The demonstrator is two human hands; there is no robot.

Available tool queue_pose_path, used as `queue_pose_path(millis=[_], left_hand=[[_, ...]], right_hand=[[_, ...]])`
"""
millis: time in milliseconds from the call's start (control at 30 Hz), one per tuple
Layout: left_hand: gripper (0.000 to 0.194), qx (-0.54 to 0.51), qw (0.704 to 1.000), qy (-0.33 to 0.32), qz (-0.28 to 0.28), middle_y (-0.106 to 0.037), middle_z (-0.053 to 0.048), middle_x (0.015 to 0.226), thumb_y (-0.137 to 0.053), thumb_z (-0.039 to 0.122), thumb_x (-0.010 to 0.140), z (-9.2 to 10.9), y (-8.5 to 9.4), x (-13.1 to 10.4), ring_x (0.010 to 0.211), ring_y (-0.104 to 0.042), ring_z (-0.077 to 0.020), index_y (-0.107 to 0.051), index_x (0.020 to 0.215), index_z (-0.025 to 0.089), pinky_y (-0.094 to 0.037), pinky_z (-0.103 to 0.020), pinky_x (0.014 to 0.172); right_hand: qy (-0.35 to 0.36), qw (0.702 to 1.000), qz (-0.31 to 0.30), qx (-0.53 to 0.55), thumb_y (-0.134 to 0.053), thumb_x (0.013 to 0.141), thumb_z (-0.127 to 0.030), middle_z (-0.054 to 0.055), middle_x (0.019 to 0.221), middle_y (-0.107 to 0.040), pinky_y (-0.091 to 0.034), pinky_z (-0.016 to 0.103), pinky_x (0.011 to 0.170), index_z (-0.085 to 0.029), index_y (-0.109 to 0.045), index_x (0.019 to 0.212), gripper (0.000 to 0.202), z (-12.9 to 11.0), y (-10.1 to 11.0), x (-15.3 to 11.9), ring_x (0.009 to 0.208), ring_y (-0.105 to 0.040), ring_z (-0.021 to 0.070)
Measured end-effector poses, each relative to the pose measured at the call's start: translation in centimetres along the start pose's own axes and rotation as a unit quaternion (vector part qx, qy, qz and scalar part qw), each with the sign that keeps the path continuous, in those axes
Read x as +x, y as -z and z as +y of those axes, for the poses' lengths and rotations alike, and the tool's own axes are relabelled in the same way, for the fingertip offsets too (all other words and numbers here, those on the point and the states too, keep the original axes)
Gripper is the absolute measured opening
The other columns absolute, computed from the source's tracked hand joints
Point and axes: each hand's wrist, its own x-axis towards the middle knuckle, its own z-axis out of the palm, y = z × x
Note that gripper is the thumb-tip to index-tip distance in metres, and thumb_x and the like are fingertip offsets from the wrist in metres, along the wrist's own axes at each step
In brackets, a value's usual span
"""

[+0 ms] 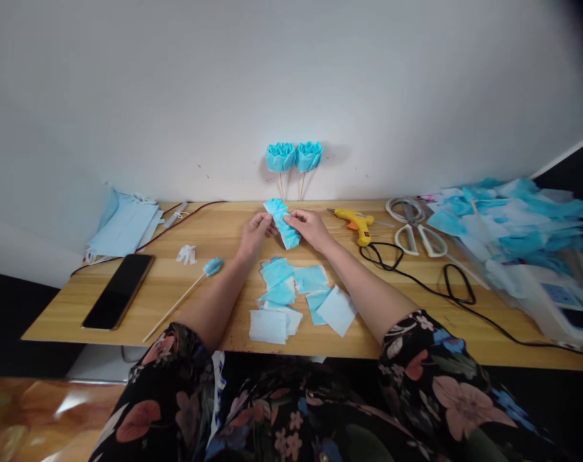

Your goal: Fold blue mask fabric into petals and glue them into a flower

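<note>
A crinkled light-blue strip (282, 223) is held between both hands above the middle of the wooden table. My left hand (259, 232) pinches its left edge, and my right hand (308, 227) grips its right side with thumb and fingers. Just below lie blue fabric squares (277, 282) and a paler square (338, 310). Left of my left forearm, a thin stick (176, 303) rests on the table with a small blue bud (213, 266) at its tip. Two blue fabric flowers (280, 157) (309, 156) on sticks lean against the wall behind.
Masks (125, 224) and a phone (118, 292) lie left, near white scraps (186, 254). On the right are a yellow glue gun (356, 223) with its black cord (417, 280), white-handled scissors (419, 239), a blue fabric pile (517, 221) and a white device (556, 301).
</note>
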Motion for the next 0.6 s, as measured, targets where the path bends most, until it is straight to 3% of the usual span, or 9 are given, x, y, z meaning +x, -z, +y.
queue_pose_path(millis=[100,267,433,600], left_hand=[[0.050,-0.008,1.000,0.016,-0.015,-0.066,-0.002,0.068,-0.068,0.066,0.081,-0.06,-0.16,0.06,0.058,-0.060,-0.0108,-0.066,0.077,0.016,-0.043,-0.024,0.056],[0.039,0.036,0.999,0.031,-0.015,-0.063,0.002,0.059,-0.084,0.050,0.069,-0.03,-0.36,0.14,0.053,-0.054,-0.0085,-0.063,0.072,0.017,-0.042,-0.022,0.057],[0.036,0.018,0.999,0.025,-0.015,-0.064,0.001,0.058,-0.083,0.047,0.070,0.01,-0.34,0.13,0.054,-0.056,-0.0091,-0.063,0.072,0.017,-0.042,-0.022,0.057],[0.037,0.017,1.000,-0.003,-0.001,-0.064,0.001,0.060,-0.083,0.048,0.072,0.13,-0.02,0.11,0.055,-0.056,-0.0092,-0.063,0.071,0.017,-0.043,-0.023,0.059]], right_hand=[[0.010,0.999,0.025,-0.020,-0.070,0.074,-0.064,-0.004,0.063,-0.049,-0.034,0.027,0.059,-0.019,-0.058,0.068,0.047,0.08,0.00,0.06,0.062,-0.040,0.0114],[0.033,0.998,0.024,-0.051,-0.067,0.079,-0.061,-0.004,0.063,-0.046,-0.034,0.027,0.059,-0.020,-0.054,0.065,0.046,0.37,0.06,0.14,0.062,-0.039,0.0114],[0.025,0.999,0.040,-0.013,-0.060,0.082,-0.072,-0.002,0.063,-0.045,-0.035,0.028,0.061,-0.020,-0.050,0.064,0.056,0.88,0.19,0.35,0.064,-0.039,0.0124],[0.016,0.999,-0.014,0.029,-0.066,0.079,-0.071,-0.002,0.066,-0.049,-0.037,0.027,0.063,-0.019,-0.057,0.068,0.054,0.66,0.29,0.16,0.065,-0.042,0.0123]])
